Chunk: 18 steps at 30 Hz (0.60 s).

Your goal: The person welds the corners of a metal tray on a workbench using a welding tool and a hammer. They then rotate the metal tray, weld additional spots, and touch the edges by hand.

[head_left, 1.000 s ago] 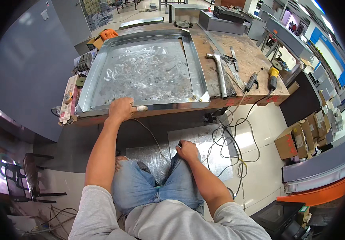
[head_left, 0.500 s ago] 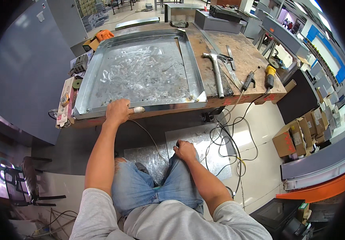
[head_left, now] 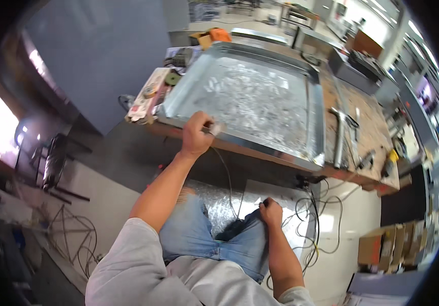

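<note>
A shallow sheet-metal tray (head_left: pixel 252 107) with raised edges lies on the wooden workbench (head_left: pixel 359 104). My left hand (head_left: pixel 198 135) is at its near edge, left of the middle, with fingers curled in. Pale tape wraps one digit, which points right over the rim. Whether those fingers grip the rim or something small is hidden. Lower down, my right hand (head_left: pixel 272 211) rests closed by my right knee. A small dark thing shows at its fingers, too little of it to name.
Right of the tray lie a hammer (head_left: pixel 340 137), a black-handled tool (head_left: pixel 366 159) and a yellow power tool (head_left: pixel 390 163). Cables (head_left: pixel 313 219) loop on the floor. A long box (head_left: pixel 150 94) sits at the bench's left end. Cardboard boxes (head_left: pixel 387 247) stand at right, a chair (head_left: pixel 54 160) at left.
My view has swung left, so the bench and tray sit farther right. My left hand is still by the near rim, its fingers more curled; my right stays by the knee.
</note>
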Each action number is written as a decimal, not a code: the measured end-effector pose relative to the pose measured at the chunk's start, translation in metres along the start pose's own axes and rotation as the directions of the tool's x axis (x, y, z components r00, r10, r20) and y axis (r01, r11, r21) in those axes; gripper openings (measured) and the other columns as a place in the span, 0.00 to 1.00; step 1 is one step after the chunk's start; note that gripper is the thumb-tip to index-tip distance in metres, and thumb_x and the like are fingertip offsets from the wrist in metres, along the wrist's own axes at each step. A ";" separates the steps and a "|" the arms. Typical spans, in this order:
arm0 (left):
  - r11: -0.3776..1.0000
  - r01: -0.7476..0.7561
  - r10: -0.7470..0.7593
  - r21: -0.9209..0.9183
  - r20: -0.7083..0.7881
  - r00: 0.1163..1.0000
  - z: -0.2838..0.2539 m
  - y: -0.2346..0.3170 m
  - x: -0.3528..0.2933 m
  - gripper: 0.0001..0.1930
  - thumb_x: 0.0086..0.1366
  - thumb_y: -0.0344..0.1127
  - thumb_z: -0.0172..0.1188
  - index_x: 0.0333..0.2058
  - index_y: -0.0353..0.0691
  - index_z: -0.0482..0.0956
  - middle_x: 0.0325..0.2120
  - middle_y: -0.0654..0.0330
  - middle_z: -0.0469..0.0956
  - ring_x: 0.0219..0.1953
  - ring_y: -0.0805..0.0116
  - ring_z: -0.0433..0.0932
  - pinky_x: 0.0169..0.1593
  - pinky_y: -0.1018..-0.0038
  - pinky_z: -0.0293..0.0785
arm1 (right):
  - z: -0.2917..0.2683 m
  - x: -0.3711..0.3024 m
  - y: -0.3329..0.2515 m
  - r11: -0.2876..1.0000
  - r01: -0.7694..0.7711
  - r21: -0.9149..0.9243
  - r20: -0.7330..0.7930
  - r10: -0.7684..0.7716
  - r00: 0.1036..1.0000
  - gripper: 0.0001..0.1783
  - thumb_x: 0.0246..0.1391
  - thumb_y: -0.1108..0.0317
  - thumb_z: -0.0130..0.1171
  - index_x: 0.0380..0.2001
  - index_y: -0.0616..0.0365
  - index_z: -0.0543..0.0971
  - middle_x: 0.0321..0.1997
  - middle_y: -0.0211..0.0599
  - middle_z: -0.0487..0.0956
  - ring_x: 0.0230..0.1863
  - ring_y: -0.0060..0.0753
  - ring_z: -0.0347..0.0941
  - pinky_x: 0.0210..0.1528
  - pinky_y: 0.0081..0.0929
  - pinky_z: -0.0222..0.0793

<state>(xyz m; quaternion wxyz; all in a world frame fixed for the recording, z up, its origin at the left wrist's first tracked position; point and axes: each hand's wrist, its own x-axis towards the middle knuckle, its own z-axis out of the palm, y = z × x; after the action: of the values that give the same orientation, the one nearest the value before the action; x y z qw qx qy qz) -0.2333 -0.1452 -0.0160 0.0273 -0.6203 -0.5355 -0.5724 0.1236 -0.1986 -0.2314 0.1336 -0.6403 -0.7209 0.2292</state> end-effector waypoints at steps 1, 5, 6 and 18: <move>0.991 0.131 -0.133 -0.031 -0.083 0.988 -0.020 -0.001 -0.008 0.09 0.59 0.32 0.70 0.34 0.39 0.78 0.27 0.59 0.76 0.31 0.69 0.76 0.39 0.72 0.73 | 0.001 -0.001 0.003 1.000 0.005 -0.026 -0.023 -0.005 1.000 0.17 0.52 0.56 0.63 0.36 0.58 0.83 0.37 0.51 0.85 0.43 0.58 0.81 0.47 0.49 0.75; 0.948 0.318 -0.294 -0.022 -0.451 0.843 -0.112 -0.071 -0.041 0.06 0.63 0.31 0.68 0.36 0.38 0.79 0.30 0.63 0.80 0.33 0.74 0.78 0.38 0.74 0.75 | 0.009 0.007 -0.004 0.998 0.053 -0.033 0.002 -0.053 0.999 0.16 0.53 0.55 0.64 0.35 0.57 0.83 0.36 0.50 0.85 0.42 0.56 0.81 0.46 0.48 0.75; 0.930 0.367 -0.300 0.035 -0.507 0.808 -0.135 -0.101 -0.052 0.06 0.65 0.28 0.66 0.39 0.37 0.79 0.31 0.62 0.81 0.34 0.74 0.78 0.40 0.75 0.75 | 0.011 0.010 -0.005 0.997 0.065 -0.035 0.009 -0.065 0.998 0.16 0.53 0.55 0.64 0.35 0.57 0.83 0.36 0.50 0.85 0.42 0.56 0.81 0.46 0.48 0.75; 0.751 0.629 -0.556 0.202 -0.319 0.767 -0.193 -0.206 -0.057 0.21 0.59 0.23 0.61 0.53 0.39 0.81 0.40 0.54 0.85 0.42 0.64 0.83 0.50 0.69 0.77 | 0.017 0.018 0.000 0.998 0.034 -0.058 0.040 -0.032 0.999 0.18 0.53 0.54 0.62 0.36 0.58 0.82 0.37 0.51 0.84 0.42 0.57 0.81 0.47 0.49 0.75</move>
<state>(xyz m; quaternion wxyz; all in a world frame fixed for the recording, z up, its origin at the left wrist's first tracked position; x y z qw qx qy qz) -0.4946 -0.2183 -0.1113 0.0002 -0.3316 -0.7776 -0.5343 0.1130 -0.1837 -0.2482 0.1044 -0.6273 -0.7404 0.2179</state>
